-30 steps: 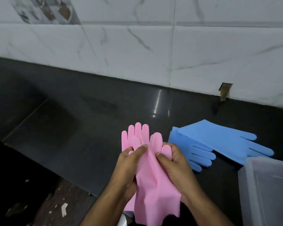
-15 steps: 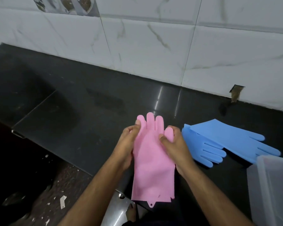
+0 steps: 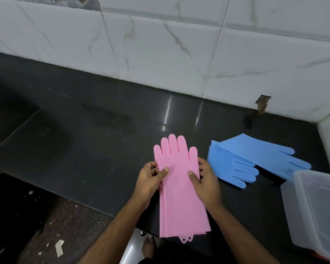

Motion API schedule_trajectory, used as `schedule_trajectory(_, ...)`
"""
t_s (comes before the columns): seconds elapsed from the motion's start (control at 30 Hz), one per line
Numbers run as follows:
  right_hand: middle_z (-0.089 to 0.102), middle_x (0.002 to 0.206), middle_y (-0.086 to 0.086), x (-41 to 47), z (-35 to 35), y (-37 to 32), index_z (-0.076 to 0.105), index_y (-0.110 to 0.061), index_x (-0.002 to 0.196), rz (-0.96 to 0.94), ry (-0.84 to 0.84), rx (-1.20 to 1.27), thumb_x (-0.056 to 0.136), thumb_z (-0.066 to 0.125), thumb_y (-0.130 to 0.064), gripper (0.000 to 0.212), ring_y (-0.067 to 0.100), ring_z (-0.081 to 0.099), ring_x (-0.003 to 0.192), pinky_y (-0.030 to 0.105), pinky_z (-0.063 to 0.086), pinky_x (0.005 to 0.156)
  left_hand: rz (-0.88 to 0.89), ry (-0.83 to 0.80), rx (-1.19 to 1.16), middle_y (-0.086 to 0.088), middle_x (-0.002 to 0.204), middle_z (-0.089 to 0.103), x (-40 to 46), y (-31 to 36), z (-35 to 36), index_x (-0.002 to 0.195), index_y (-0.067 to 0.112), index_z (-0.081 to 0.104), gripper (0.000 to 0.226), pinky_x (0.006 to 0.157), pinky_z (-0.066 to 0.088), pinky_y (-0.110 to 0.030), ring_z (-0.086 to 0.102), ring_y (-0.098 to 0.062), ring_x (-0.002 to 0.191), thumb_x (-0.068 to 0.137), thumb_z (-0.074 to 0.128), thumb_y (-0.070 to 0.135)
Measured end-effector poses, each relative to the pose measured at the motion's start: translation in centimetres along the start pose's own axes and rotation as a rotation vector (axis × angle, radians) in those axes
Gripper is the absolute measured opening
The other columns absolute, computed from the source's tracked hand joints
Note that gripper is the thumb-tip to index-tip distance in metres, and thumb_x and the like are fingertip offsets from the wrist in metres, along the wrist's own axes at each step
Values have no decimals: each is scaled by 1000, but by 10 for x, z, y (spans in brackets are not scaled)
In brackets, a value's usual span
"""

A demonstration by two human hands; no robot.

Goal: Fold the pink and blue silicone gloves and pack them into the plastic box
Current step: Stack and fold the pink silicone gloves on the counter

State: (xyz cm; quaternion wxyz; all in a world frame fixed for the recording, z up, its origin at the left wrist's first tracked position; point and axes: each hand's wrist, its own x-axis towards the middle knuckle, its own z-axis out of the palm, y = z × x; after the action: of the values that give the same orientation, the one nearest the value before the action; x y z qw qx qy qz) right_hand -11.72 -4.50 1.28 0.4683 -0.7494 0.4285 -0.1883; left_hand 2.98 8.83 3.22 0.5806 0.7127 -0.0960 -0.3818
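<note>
Left of the left grip [image 3: 151, 178] the dark counter [image 3: 84, 140] lies open to the wall [image 3: 160, 54]. Just right of the right grip [image 3: 206, 180] the blue gloves [image 3: 255, 161] block the way, with the plastic box [image 3: 316, 210] beyond them at the counter's near edge.

Pink gloves [image 3: 181, 187] stacked flat, fingers toward wall; blue gloves [image 3: 255, 161] overlapped beside; plastic box [image 3: 301, 202] right.

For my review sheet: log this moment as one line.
stage: aligning, unfolded | left hand: pinches pink gloves | right hand: same | blue gloves: on counter | plastic box: no gloves visible inside
</note>
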Motion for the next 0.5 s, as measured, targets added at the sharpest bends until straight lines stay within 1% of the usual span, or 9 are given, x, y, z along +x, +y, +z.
schedule_trajectory(0.03, 60, 127, -19, -2, 1, 3, 47, -34, 140, -26, 10, 0, 97, 66, -34, 47, 3, 61, 115, 26, 53, 94, 20, 2, 4, -5, 80, 71, 1, -3, 0, 118, 14, 63, 34, 55, 55, -30, 69, -15, 67, 91, 79, 27)
schedule_trajectory(0.1, 58, 127, -28, -9, 2, 7, 46, -40, 141, -64, 22, 7, 99, 62, -39, 44, -6, 58, 116, 17, 49, 94, 55, 8, 0, -5, 81, 73, 4, -12, 0, 113, 12, 66, 28, 49, 50, -25, 66, -12, 62, 90, 79, 23)
schedule_trajectory(0.13, 59, 125, -31, -11, 3, 7, 47, -42, 140, -81, 29, 19, 100, 59, -41, 41, -7, 59, 115, 13, 49, 91, 76, 17, -7, -5, 82, 74, 6, -15, 0, 111, 12, 67, 25, 46, 48, -22, 65, -11, 59, 91, 79, 20)
schedule_trajectory(0.17, 62, 122, -28, -12, 4, 9, 48, -43, 138, -84, 44, 33, 101, 57, -42, 39, -5, 62, 112, 13, 51, 89, 92, 20, -13, -4, 83, 75, 8, -19, 0, 109, 12, 68, 21, 45, 47, -20, 63, -9, 56, 92, 78, 18)
schedule_trajectory(0.23, 68, 113, -21, -9, 6, 11, 54, -42, 135, -78, 100, 57, 102, 54, -40, 33, 2, 67, 105, 20, 54, 88, 125, 14, -13, -3, 86, 77, 13, -26, -1, 108, 14, 68, 15, 41, 45, -20, 62, -7, 52, 94, 74, 17)
schedule_trajectory(0.3, 70, 112, -25, -8, 7, 13, 58, -44, 129, -85, 149, 76, 103, 52, -38, 28, 1, 68, 106, 18, 53, 90, 153, 0, -8, -4, 89, 77, 15, -31, -4, 107, 19, 69, 10, 36, 42, -25, 61, -8, 49, 97, 70, 17)
schedule_trajectory(0.37, 71, 110, -25, -8, 7, 12, 58, -51, 127, -96, 157, 62, 103, 53, -35, 29, 1, 69, 104, 15, 52, 88, 157, -19, -7, -5, 89, 77, 16, -34, -7, 106, 21, 70, 9, 36, 42, -25, 61, -11, 49, 97, 67, 19)
schedule_trajectory(0.43, 73, 100, -16, -8, 7, 12, 56, -56, 125, -99, 145, 54, 102, 55, -35, 30, 7, 71, 94, 22, 57, 83, 158, -39, 1, -7, 89, 77, 16, -35, -9, 107, 20, 70, 10, 37, 42, -25, 60, -13, 47, 99, 65, 18)
schedule_trajectory(0.5, 70, 89, -10, -6, 7, 15, 54, -58, 123, -99, 148, 58, 101, 57, -33, 33, 12, 70, 84, 31, 59, 79, 154, -55, 6, -9, 85, 76, 17, -33, -10, 108, 19, 71, 11, 38, 42, -26, 58, -15, 45, 100, 63, 17)
